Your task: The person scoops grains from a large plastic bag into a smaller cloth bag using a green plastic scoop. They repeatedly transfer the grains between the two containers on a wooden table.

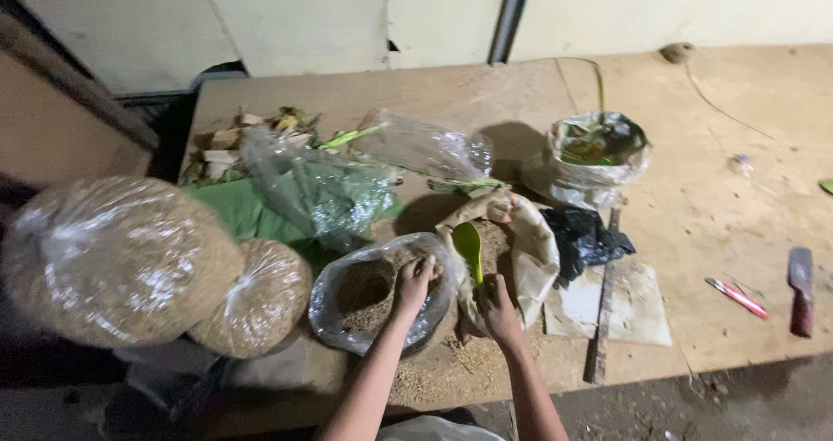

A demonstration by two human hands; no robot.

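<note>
Your left hand (415, 283) curls closed over the rim of the open clear bag (347, 319) of brown grain; your right hand (499, 309) grips the green scoop (468, 243), its handle hidden, at the brown sack (534, 250) just beside.

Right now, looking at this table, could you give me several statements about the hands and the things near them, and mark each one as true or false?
1. The left hand rests on the rim of an open clear plastic bag that holds brown grain-like material. True.
2. The right hand holds a red scoop. False: the scoop is green.
3. Two tied, filled clear bags lie at the left. True.
4. The black plastic bag lies left of the hands. False: it lies to their right.
5. A red-handled tool lies on the table at the right. True.
</note>
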